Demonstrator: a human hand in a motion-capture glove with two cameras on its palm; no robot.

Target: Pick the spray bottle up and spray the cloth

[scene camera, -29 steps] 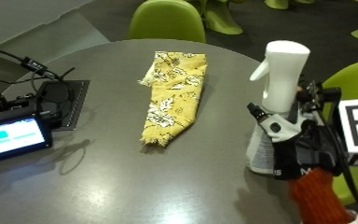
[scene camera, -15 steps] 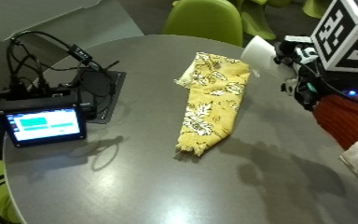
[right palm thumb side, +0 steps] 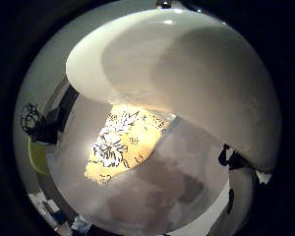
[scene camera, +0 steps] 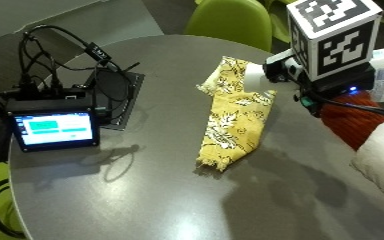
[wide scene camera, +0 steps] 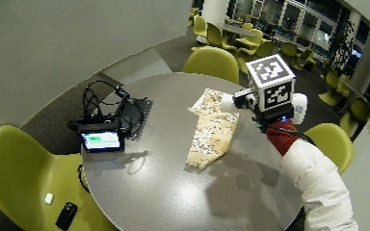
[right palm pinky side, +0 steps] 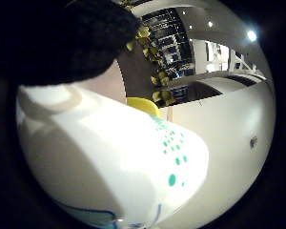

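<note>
Lifted off the tabletop (scene camera: 145, 200) since a second ago, the spray bottle (scene camera: 258, 80) now hangs tilted over the yellow patterned cloth (scene camera: 235, 117), nozzle toward it. The right hand (right palm pinky side: 71, 38) is curled round the bottle, so spraying looks ready to begin.

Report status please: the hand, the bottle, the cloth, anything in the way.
Right hand grips spray bottle, lifted, head over the cloth. Cloth lies flat on table. Nothing between bottle and cloth.
</note>
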